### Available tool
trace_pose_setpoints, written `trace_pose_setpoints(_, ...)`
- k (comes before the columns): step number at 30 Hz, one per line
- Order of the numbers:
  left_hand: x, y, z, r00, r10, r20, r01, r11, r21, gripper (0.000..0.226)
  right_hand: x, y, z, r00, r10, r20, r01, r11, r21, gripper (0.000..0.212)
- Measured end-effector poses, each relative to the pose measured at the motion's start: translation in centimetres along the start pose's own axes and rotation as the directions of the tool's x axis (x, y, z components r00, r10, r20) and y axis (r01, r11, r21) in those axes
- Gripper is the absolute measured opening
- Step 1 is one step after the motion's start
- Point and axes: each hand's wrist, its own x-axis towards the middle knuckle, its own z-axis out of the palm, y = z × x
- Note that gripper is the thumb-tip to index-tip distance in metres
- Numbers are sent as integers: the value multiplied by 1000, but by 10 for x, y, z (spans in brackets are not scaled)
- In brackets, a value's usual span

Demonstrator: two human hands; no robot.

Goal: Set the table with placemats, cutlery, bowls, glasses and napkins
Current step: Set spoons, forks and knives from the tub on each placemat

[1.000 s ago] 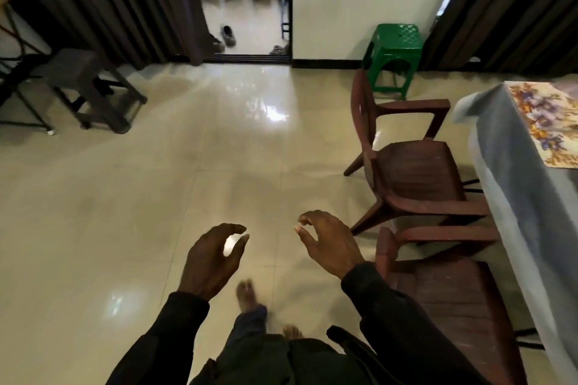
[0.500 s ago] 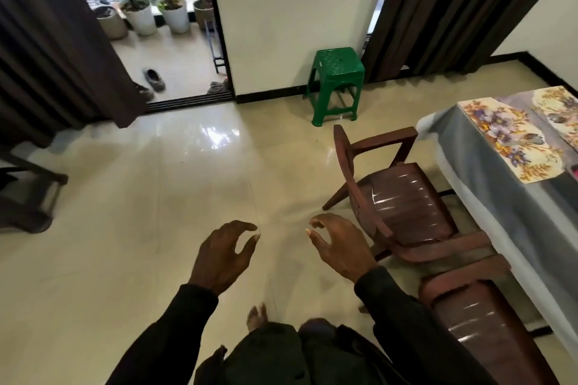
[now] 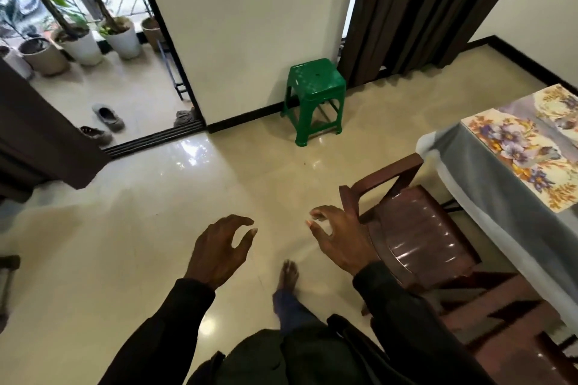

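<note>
My left hand [image 3: 220, 248] and my right hand [image 3: 341, 239] hover over the tiled floor in front of me, fingers loosely curled, holding nothing. At the right edge stands the table [image 3: 488, 166] under a grey cloth. A floral placemat [image 3: 528, 159] lies on its near corner, and part of a second floral placemat [image 3: 560, 109] shows behind it. No cutlery, bowls, glasses or napkins are in view.
Two dark brown plastic chairs [image 3: 416, 228] [image 3: 513, 331] stand along the table's side, just right of my right hand. A green stool [image 3: 314, 97] sits by the wall. Dark curtains [image 3: 422, 6] hang behind, and an open doorway at the left shows potted plants [image 3: 81, 40] and shoes [image 3: 108, 116].
The view has swung right and the table with its placemats has come further into sight. Both hands stay raised and empty in front of me.
</note>
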Motion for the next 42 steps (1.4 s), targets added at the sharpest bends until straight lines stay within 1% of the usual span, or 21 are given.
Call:
trace_pose_setpoints(3, 67, -1, -6, 1000, 20, 19, -20, 1000, -13, 20, 61, 8, -7, 999, 35, -30, -37, 997, -75, 36)
trace_pose_setpoints(5, 112, 2, -7, 999, 46, 11, -46, 999, -12, 21, 100, 12, -13, 997, 52, -52, -54, 997, -46, 32)
trace_pose_setpoints(7, 158, 3, -3, 998, 49, 50, -48, 999, -7, 18, 137, 18, -21, 995, 74, -73, -75, 997, -7, 29)
trace_pose_setpoints(9, 194, 8, 2, 995, 65, 79, -63, 998, -26, 18, 163, 24, -28, 991, 93, -100, -95, 995, -11, 29)
trace_pose_setpoints(15, 308, 27, 27, 963, 197, 182, -190, 980, -56, 16, 230, 60, -47, 961, 199, -193, -202, 979, 3, 33)
trace_pose_setpoints(19, 387, 33, 49, 921, 288, 264, -273, 958, -90, 19, 270, 83, -57, 925, 277, -260, -285, 959, 9, 30)
trace_pose_setpoints(22, 451, 41, 63, 876, 360, 320, -336, 933, -130, 18, 301, 97, -66, 880, 348, -323, -368, 930, -1, 29)
trace_pose_setpoints(24, 490, 48, 69, 848, 414, 332, -388, 910, -145, 17, 319, 100, -73, 844, 395, -362, -419, 908, 15, 31)
trace_pose_setpoints(27, 551, 59, 80, 763, 535, 364, -504, 844, -184, 24, 347, 101, -85, 768, 467, -439, -495, 867, 57, 28)
trace_pose_setpoints(30, 602, 77, 86, 694, 606, 390, -566, 793, -226, 22, 370, 102, -92, 718, 517, -467, -547, 833, 81, 29)
trace_pose_setpoints(34, 650, 101, 99, 584, 679, 444, -624, 726, -289, 28, 395, 107, -108, 654, 563, -505, -598, 794, 111, 32)
trace_pose_setpoints(39, 696, 132, 131, 502, 736, 455, -662, 665, -346, 16, 416, 125, -133, 586, 603, -540, -646, 751, 137, 35)
trace_pose_setpoints(42, 720, 159, 156, 466, 758, 457, -674, 638, -371, 16, 423, 152, -148, 553, 632, -542, -664, 728, 171, 38)
